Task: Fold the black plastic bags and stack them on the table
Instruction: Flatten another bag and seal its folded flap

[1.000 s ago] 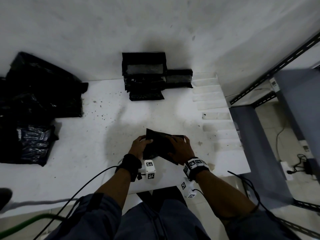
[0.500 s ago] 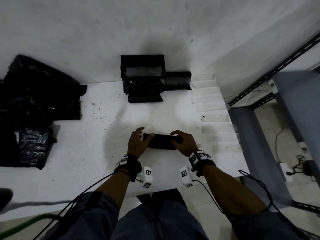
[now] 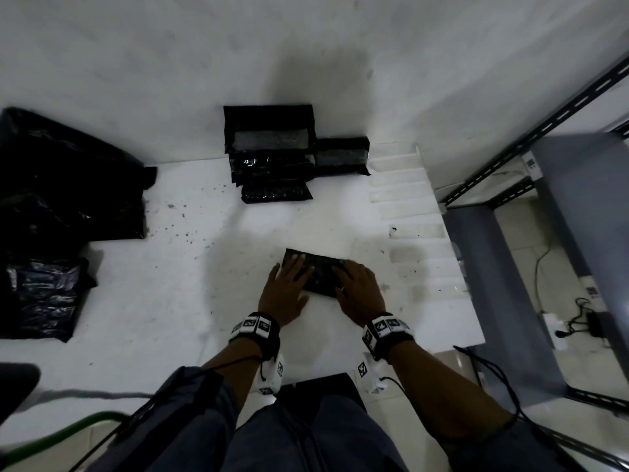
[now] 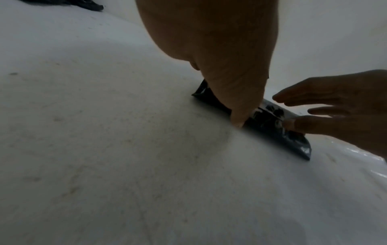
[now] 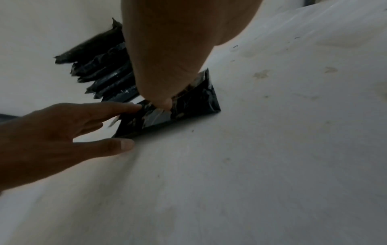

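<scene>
A small folded black plastic bag (image 3: 320,273) lies flat on the white table (image 3: 163,301) in front of me. My left hand (image 3: 285,287) lies on its left part with straight fingers pressing down. My right hand (image 3: 357,288) lies flat on its right part. In the left wrist view the bag (image 4: 270,119) shows as a thin glossy strip under my left hand (image 4: 240,106), with my right hand (image 4: 326,109) spread over its far end. The right wrist view shows the bag (image 5: 184,109) pressed by both hands. A stack of folded black bags (image 3: 272,165) stands against the back wall.
A heap of unfolded black bags (image 3: 58,206) covers the table's left side. Clear plastic strips (image 3: 415,229) lie along the table's right edge. Grey metal shelving (image 3: 558,233) stands to the right, with cables on the floor.
The bag went from half-lifted between my hands to a narrow folded strip, and now lies flat. Both hands moved from holding its ends to pressing on top with straight fingers.
</scene>
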